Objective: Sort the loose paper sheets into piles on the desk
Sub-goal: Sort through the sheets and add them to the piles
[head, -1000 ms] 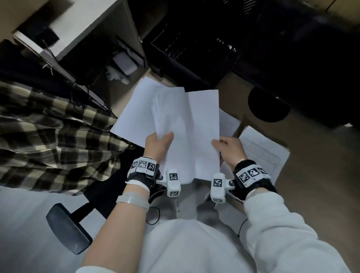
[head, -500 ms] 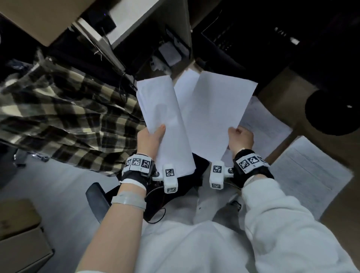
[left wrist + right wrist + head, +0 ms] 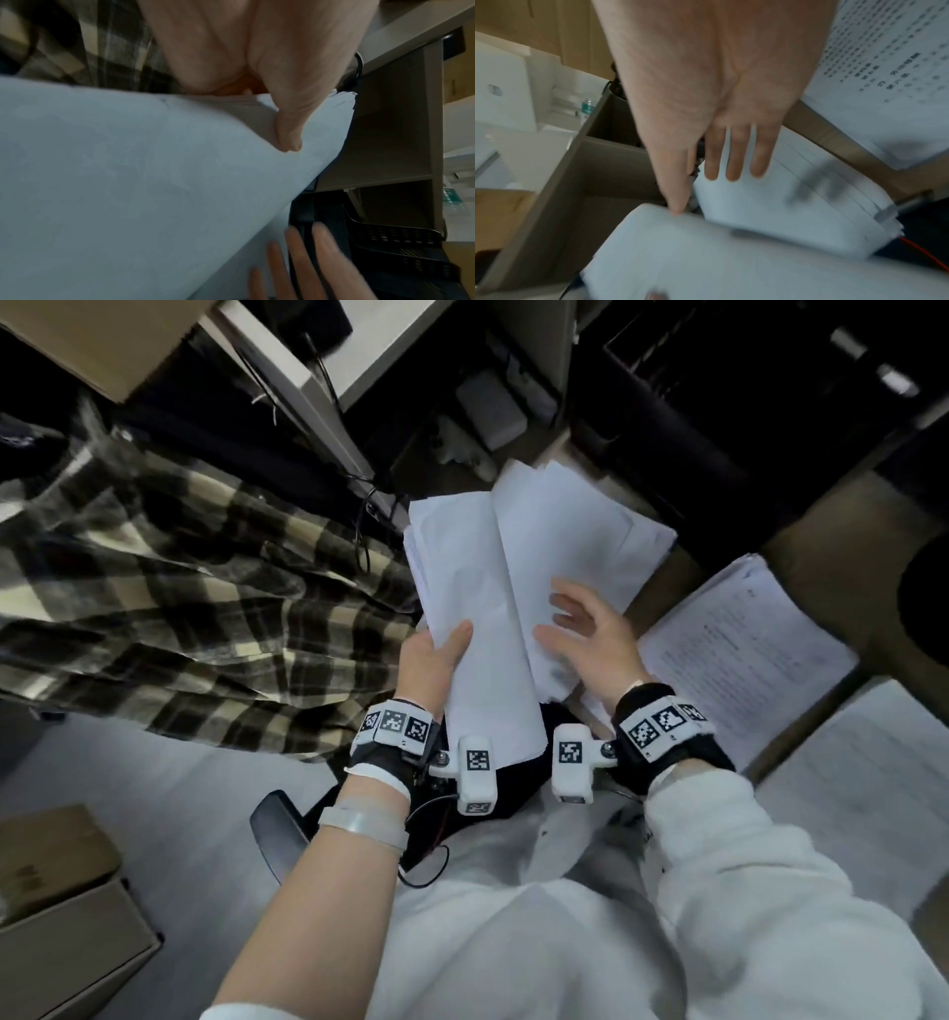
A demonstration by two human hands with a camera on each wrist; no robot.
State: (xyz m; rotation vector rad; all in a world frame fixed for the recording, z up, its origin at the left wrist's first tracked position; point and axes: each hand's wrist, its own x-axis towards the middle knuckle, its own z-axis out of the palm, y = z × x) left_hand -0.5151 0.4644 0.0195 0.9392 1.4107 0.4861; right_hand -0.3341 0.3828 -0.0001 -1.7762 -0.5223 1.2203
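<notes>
My left hand [image 3: 436, 654] grips a thick stack of blank white sheets [image 3: 472, 608], thumb on top, held up in front of my chest. In the left wrist view the thumb [image 3: 287, 130] presses the stack [image 3: 128, 182] into a curve. My right hand [image 3: 575, 624] hovers open with fingers spread over a pile of blank sheets [image 3: 580, 536] lying on the desk edge. The right wrist view shows its straight fingers [image 3: 736, 158] just above that pile [image 3: 782, 213]. Two piles of printed sheets [image 3: 744, 649] [image 3: 862, 788] lie further right on the desk.
A plaid garment [image 3: 179, 608] hangs at my left. Cardboard boxes [image 3: 61, 916] stand on the floor lower left, with a chair armrest [image 3: 277, 834] by my left forearm. A black mesh tray [image 3: 398, 253] and a shelf unit [image 3: 385, 132] stand beyond the papers.
My right hand has let go of the sheet it held; the sheet now lies on the blank pile and the hand is open above it. The left hand keeps its stack.
</notes>
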